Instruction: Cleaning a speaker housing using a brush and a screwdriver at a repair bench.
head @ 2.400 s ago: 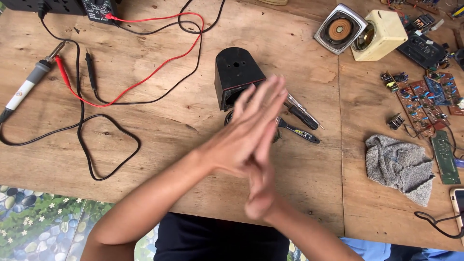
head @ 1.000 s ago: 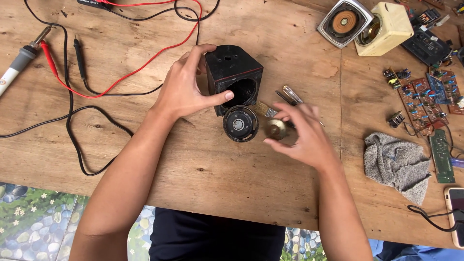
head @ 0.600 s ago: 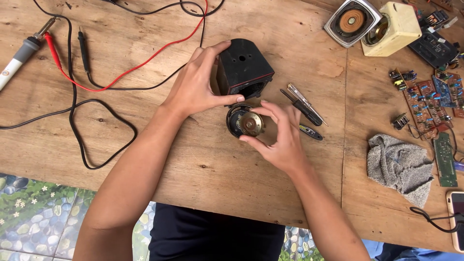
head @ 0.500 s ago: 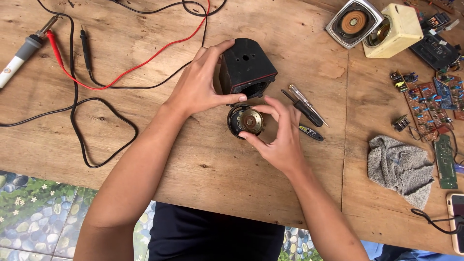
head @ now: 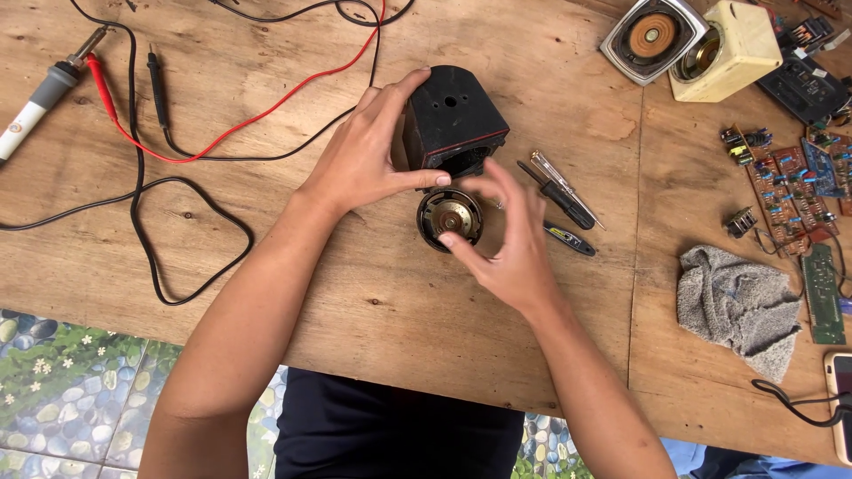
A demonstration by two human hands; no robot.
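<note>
Wooden workbench (head: 222, 355): black speaker housing (head: 454, 120) is gripped by left hand (head: 364, 164); loose speaker driver (head: 450, 217), still unmounted, is pinched by right hand (head: 510, 253).

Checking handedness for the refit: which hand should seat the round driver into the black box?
Right, probably. The right hand already pinches the driver just below the box opening. The left hand grips the box's side, steadying it, so it is better left there.

Bright, even daylight; soft faint shadows, sharp focus throughout.
</note>
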